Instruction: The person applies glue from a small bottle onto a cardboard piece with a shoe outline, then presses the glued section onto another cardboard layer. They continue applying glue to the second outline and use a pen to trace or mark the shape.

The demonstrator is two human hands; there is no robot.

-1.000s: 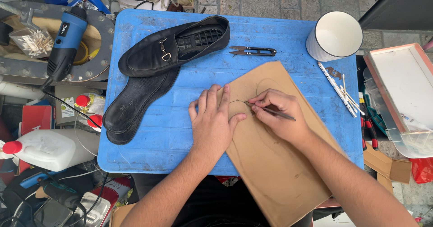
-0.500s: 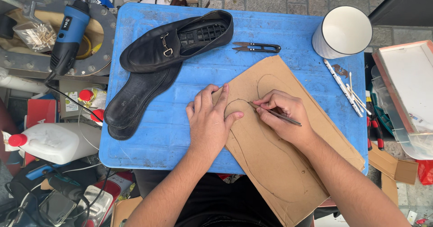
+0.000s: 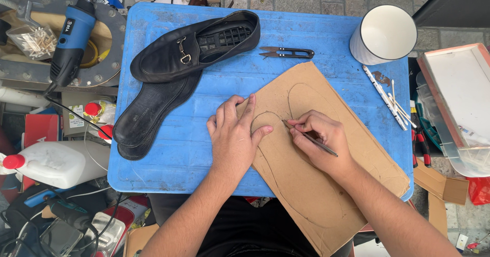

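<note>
Two bare hands at work, both forearms entering from bottom edge and converging over a blue table (image 3: 326, 37).

1. Left hand (image 3: 236, 137): flat, palm down, fingers spread and released, gripping nothing; pressed on near-left edge of a brown cardboard sheet (image 3: 332, 196), thumb angled toward the other hand.
2. Right hand (image 3: 319, 140): curled in a writing grip, clenched round a thin dark pencil (image 3: 311, 139); tip touches the cardboard at the top of a drawn sole outline, just beside the left thumb.
3. Cardboard sheet: lies diagonally, near corner overhanging table edge toward the person; a second, smaller curved outline drawn further up.
4. Black insole (image 3: 153, 114): flat on table, left of the hands, well apart from cardboard; touching item 5.
5. Black loafer (image 3: 189, 47) w/ metal bit: far-left of table, on its side, ribbed sole showing.
6. Black thread snips (image 3: 286, 53): far centre, betw. loafer and cup.
7. White cup (image 3: 385, 32): far-right corner, upright.

Off-table, left: white jug (image 3: 56, 162) w/ red cap, lying down; small red-capped bottles (image 3: 99, 119) w/ pale label beside it; blue-black rotary tool (image 3: 71, 42) further back. Off-table, right: shallow white tray (image 3: 459, 88) w/ reddish rim.
</note>
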